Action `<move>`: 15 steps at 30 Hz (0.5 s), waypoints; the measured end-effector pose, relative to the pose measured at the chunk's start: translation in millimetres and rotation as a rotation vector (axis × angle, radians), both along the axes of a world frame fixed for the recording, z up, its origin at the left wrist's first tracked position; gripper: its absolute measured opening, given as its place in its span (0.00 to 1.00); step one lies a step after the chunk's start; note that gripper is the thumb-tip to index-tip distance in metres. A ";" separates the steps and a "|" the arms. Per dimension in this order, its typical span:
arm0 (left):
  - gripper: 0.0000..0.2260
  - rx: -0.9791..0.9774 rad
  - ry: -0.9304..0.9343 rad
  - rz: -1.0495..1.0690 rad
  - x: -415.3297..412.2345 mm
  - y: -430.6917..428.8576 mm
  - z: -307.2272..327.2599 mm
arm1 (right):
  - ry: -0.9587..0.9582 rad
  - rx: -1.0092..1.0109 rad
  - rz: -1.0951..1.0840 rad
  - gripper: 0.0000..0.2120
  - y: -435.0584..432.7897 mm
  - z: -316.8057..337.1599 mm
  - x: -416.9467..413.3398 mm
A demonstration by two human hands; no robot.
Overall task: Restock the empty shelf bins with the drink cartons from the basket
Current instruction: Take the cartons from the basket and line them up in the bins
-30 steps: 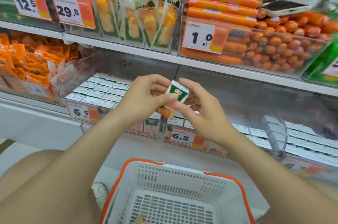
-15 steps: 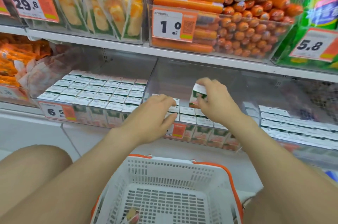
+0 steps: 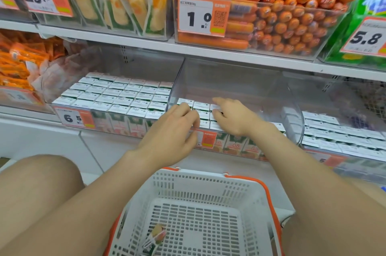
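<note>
Rows of cartons (image 3: 201, 107) fill only the front of the middle bin (image 3: 240, 80). Your right hand (image 3: 234, 117) lies spread on their tops, gripping nothing. Your left hand (image 3: 173, 128) is loosely curled and empty at the bin's front edge. One spare carton (image 3: 155, 237) lies in the basket (image 3: 208, 180). It is likely light, stiff and slick, so pinch its broad flat sides.

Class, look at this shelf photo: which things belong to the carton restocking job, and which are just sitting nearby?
Belong to the job: drink cartons, clear middle bin, basket, one blurred pack lying in it, left hand and right hand touching the cartons.

Just nearby: sausages, corn packs, orange snack packets, green packs, price tag.
</note>
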State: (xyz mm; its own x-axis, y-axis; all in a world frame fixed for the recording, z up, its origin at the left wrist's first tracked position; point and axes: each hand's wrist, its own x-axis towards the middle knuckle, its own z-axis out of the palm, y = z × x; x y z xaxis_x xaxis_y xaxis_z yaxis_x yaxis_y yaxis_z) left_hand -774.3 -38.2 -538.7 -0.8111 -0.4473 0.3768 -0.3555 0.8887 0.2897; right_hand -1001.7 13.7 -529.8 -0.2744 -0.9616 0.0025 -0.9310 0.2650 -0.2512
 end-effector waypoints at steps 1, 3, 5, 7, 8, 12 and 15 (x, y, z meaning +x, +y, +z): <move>0.02 -0.001 0.011 0.006 3.4 4.6 1.9 | 0.025 -0.048 -0.002 0.26 3.1 2.2 4.4; 0.03 0.061 -0.054 0.025 10.9 13.4 4.0 | 0.044 -0.217 0.011 0.22 13.6 9.7 18.9; 0.04 0.129 -0.224 0.033 18.0 17.7 -3.0 | -0.002 -0.381 0.077 0.15 33.0 18.1 45.0; 0.05 0.162 -0.439 0.030 22.1 18.6 -20.0 | -0.037 -0.323 0.192 0.11 56.6 17.1 74.6; 0.06 0.199 -0.559 0.031 23.8 19.1 -32.3 | -0.035 -0.219 0.250 0.10 67.4 8.8 88.7; 0.10 0.372 -1.009 0.016 30.0 23.1 -98.1 | 0.031 0.241 0.413 0.07 94.7 -53.1 131.2; 0.09 0.405 -1.207 0.004 39.4 28.2 -144.4 | 0.021 0.460 0.451 0.08 104.1 -111.2 148.7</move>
